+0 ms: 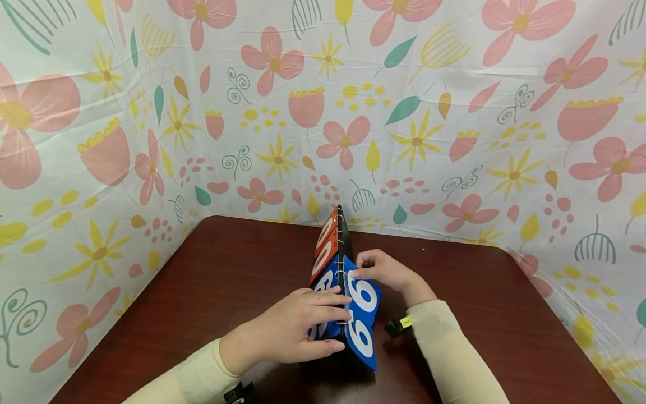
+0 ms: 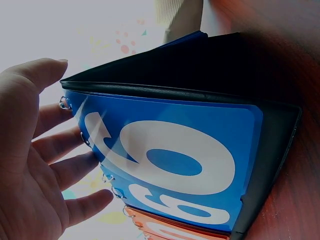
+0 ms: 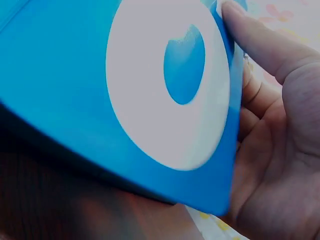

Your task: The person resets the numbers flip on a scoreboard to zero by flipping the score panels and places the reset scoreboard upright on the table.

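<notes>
A tabletop flip scoreboard with a black cover (image 2: 280, 135) stands tent-like on the table, its ring-bound ridge running away from me. Blue cards with white digits (image 2: 175, 112) hang at the near end of its left side; orange-red cards (image 1: 330, 255) hang farther back. My left hand (image 1: 298, 322) lies across the near ridge, fingers extended by the rings, thumb apart from them. On the right side, blue number cards (image 1: 369, 315) tilt outward from the ridge. My right hand (image 1: 391, 273) pinches their far edge between thumb and fingers, seen closely in the right wrist view.
The scoreboard stands on a dark red-brown wooden table (image 1: 242, 258). A white cloth with a flower print (image 1: 323, 140) hangs behind and along both sides. Black wrist straps (image 1: 395, 328) show by the sleeves.
</notes>
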Demonstrator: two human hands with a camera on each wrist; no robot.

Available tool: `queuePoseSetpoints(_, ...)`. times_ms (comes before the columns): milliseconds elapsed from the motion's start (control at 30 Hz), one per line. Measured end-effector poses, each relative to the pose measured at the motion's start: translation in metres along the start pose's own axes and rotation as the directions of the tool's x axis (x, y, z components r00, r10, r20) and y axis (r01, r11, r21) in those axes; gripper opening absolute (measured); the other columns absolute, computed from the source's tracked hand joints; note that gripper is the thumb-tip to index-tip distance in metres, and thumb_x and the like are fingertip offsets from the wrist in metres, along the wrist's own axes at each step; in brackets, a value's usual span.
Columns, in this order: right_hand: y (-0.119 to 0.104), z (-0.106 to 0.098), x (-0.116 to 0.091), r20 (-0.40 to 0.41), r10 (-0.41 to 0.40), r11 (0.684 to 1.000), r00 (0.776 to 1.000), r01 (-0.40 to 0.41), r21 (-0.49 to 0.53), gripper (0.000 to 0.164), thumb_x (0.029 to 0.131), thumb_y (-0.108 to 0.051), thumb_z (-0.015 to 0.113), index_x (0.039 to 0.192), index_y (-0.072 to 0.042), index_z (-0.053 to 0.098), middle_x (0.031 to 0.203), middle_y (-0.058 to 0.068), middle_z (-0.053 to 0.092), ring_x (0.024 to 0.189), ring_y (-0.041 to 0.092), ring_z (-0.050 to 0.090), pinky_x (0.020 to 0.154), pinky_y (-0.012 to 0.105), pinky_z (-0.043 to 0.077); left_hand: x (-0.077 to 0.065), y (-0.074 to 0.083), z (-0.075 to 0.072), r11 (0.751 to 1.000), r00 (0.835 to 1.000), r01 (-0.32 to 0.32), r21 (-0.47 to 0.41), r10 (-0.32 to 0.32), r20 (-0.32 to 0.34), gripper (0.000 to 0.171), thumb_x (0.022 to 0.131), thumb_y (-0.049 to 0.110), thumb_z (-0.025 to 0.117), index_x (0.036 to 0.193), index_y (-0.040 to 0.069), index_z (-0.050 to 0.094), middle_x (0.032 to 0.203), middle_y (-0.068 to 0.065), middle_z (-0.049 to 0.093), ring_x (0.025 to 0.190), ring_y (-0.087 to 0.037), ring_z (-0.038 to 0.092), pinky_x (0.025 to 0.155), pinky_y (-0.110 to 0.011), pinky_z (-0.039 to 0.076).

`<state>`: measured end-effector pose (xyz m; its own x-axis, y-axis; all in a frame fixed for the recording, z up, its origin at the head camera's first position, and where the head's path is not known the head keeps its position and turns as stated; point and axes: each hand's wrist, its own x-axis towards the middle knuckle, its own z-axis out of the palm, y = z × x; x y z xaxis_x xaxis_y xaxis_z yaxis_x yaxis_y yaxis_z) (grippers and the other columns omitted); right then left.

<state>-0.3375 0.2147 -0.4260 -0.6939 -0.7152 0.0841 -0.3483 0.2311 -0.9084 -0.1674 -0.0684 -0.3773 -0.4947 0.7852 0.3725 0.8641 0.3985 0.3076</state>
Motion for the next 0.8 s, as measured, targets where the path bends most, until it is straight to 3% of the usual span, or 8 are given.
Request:
queuePoseSetpoints(367,-0.011,-0.005,-0.004,-0.038,-0.089,0.990,0.995,0.084,-0.117,0.019,0.096,-0.013,0.072,0.080,-0.003,0.071,0.067,0.007,0.063,0.063,0.018,0.057,0.057,0.028,0.049,0.000,0.000,0.000,1.000,1.000,-0.009,-0.002,0.009,0.000,0.046,0.103,0.052,0.056,0.138,0.024,0.066,0.153,0.004,0.057,0.153,-0.016,0.040,0.116,-0.050,0.045)
queuePoseSetpoints(567,-0.027,-0.007,-0.009,-0.095,-0.068,0.971,0.993,0.044,-0.235,0.015,0.097,-0.019,0.071,0.086,-0.012,0.080,0.076,0.007,0.073,0.068,0.018,0.063,0.062,0.029,0.055,0.001,0.000,0.000,1.000,1.000,-0.013,0.008,0.013,-0.004,0.046,0.103,0.052,0.056,0.138,0.023,0.066,0.153,0.005,0.056,0.153,-0.016,0.040,0.117,-0.048,0.044)
queuePoseSetpoints(800,-0.038,-0.010,-0.012,-0.136,-0.007,0.962,0.991,-0.030,-0.271,0.015,0.098,-0.021,0.070,0.100,-0.013,0.082,0.088,0.006,0.079,0.076,0.018,0.068,0.071,0.034,0.059,0.001,0.000,0.000,1.000,1.000,-0.008,-0.006,0.008,0.003,0.046,0.103,0.052,0.056,0.138,0.024,0.066,0.154,0.009,0.054,0.153,-0.015,0.040,0.118,-0.049,0.043)
